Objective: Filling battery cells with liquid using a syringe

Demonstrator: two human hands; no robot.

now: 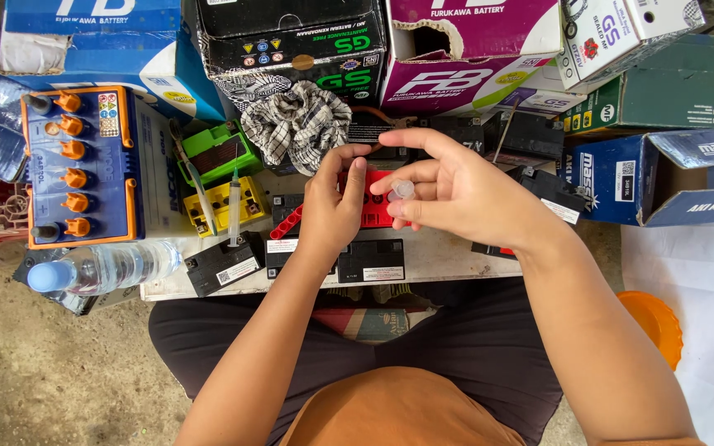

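Note:
My left hand (332, 202) rests on a small battery with a red top (376, 211) on a low white board (444, 258), its thumb and fingers pressed on the red surface. My right hand (456, 190) hovers just beside it and pinches a small clear plastic cap (402, 191) between thumb and fingers. A red strip of caps (285, 223) pokes out to the left of my left hand. Small black batteries (371, 261) lie in front of the red one.
A large blue battery with orange caps (84, 169) stands at left, a water bottle (101, 268) below it. A syringe (234, 206), green and yellow small batteries, a checked cloth (295, 120) and stacked battery boxes ring the board. An orange bowl (654, 318) sits right.

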